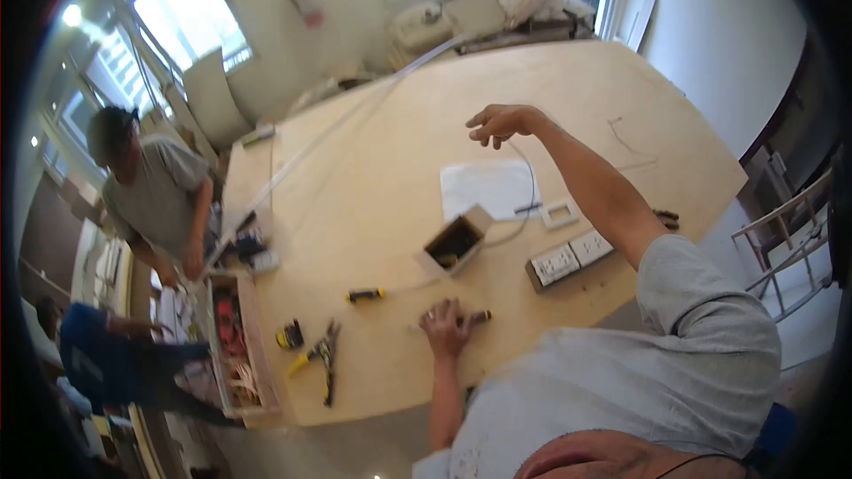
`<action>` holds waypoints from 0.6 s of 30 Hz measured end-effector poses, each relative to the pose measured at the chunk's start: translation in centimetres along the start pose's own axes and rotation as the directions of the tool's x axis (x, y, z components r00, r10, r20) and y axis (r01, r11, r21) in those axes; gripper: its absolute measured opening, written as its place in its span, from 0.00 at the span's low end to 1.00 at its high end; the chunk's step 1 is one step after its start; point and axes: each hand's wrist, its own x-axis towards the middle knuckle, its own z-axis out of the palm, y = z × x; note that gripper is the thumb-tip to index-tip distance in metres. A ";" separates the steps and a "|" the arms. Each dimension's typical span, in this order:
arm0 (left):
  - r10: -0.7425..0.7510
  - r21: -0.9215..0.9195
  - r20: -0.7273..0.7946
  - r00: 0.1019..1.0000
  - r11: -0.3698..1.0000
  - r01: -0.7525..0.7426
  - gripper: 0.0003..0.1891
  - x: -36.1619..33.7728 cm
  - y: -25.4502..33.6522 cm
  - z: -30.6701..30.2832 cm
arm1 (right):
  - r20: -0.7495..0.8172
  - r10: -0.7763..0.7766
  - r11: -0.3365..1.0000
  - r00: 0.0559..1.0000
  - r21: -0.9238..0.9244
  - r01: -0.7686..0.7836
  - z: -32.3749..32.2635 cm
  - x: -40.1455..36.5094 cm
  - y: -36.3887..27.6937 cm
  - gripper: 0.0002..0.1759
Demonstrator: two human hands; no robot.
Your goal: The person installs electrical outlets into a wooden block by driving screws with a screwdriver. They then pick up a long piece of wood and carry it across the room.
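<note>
My left hand (446,328) lies near the table's front edge, its fingers over a screwdriver (482,316) whose handle sticks out to the right. My right hand (502,124) is raised over the table, fingers loosely bent and apart. Beneath it a thin cable (535,182) curves toward an open box (455,244) with dark contents. A white sheet (479,188) lies behind the box, with a dark pen-like item (527,208) at its edge. Under my right forearm are a white frame (559,215) and a block of power sockets (570,259).
Left of my left hand lie a yellow-black screwdriver (365,295), a tape measure (289,334) and pliers (327,364). A wooden toolbox (252,346) stands at the left edge. A long strip (328,130) crosses the table. Two people (169,179) are at the left.
</note>
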 end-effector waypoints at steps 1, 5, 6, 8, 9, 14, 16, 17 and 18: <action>-0.029 -0.043 -0.006 1.000 0.999 0.028 0.28 -0.1 -0.2 0.1 | 0.058 0.026 1.000 0.998 0.007 -0.026 2.8 -1.2 0.8 0.41; -0.119 -0.108 -0.032 0.992 0.987 0.115 0.29 0.0 0.6 -2.4 | 0.345 -0.357 0.893 0.868 0.398 0.209 15.2 -9.2 5.1 0.33; -0.122 -0.138 -0.070 0.990 0.984 0.112 0.29 0.0 0.8 -3.2 | 0.415 -0.309 0.902 0.856 0.412 0.126 17.9 -11.8 6.1 0.33; -0.096 -0.134 -0.077 0.992 0.987 0.086 0.28 0.8 1.5 -4.5 | 0.485 -0.267 0.898 0.833 0.439 0.032 22.7 -15.8 9.2 0.32; -0.066 -0.129 -0.100 0.993 0.990 0.052 0.28 1.4 1.8 -5.1 | 0.490 -0.271 0.886 0.829 0.464 0.015 25.6 -17.1 11.6 0.31; 0.019 -0.330 -0.163 0.986 0.941 -0.072 0.18 9.9 4.1 -5.1 | 0.514 -0.048 0.996 0.856 0.094 -0.001 30.0 -23.6 11.6 0.32; 0.008 -0.385 -0.142 0.990 0.921 -0.063 0.12 14.0 4.2 -3.2 | 0.468 -0.082 0.996 0.880 0.079 0.051 31.6 -23.7 12.4 0.33; 0.015 -0.372 -0.086 0.996 0.927 -0.046 0.10 15.7 3.6 -2.0 | 0.431 -0.124 0.992 0.894 0.053 0.112 32.5 -23.8 12.5 0.34; 0.005 -0.332 0.018 1.000 0.943 0.001 0.08 17.4 3.2 -1.0 | 0.382 -0.103 0.993 0.918 -0.015 0.118 33.4 -23.5 11.8 0.34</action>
